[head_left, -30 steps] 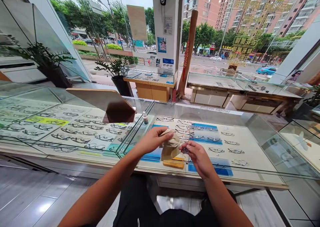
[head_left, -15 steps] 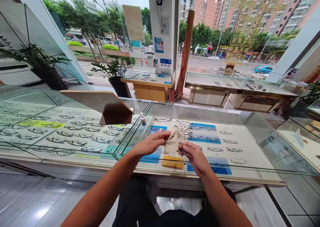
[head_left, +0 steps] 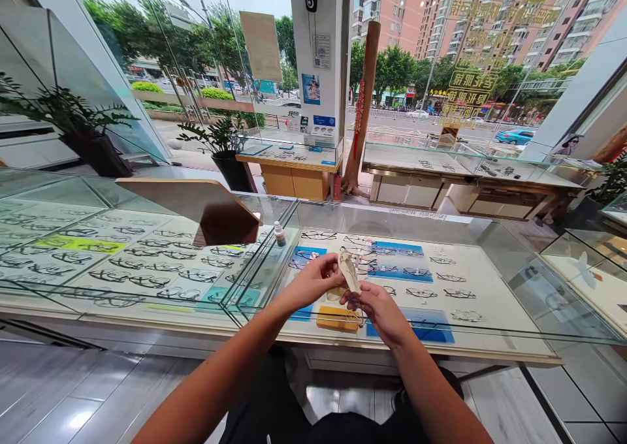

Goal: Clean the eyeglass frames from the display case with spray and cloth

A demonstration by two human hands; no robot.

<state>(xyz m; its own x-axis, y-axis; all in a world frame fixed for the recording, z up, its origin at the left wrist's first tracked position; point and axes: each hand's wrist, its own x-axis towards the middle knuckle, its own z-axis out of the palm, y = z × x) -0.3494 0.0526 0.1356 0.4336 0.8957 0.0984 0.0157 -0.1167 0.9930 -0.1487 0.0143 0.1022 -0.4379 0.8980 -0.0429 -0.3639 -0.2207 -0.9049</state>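
My left hand (head_left: 312, 283) pinches a beige cleaning cloth (head_left: 349, 271) between thumb and fingers. The cloth stands folded and partly edge-on to me above the glass counter. Against its lower end, my right hand (head_left: 385, 312) is closed on a pair of glasses (head_left: 353, 301) with a dark lens and a thin frame. Fingers and cloth cover much of the glasses, and a thin temple curves down below the right fingers. Under the hands, a yellow-orange block (head_left: 337, 318) shows by the front of the glass display case (head_left: 494, 330).
Rows of eyeglasses (head_left: 420, 293) lie inside the case on white and blue panels. A small bottle (head_left: 279, 235) stands on the glass to the left. Beyond it leans a wooden-edged mirror or board (head_left: 196, 199). A potted plant (head_left: 232, 170) and a wooden post (head_left: 363, 104) stand farther back.
The cloth has turned from broad side to a narrower, folded shape. My left hand has shifted slightly right and closer to my right hand, which keeps hold of the glasses.
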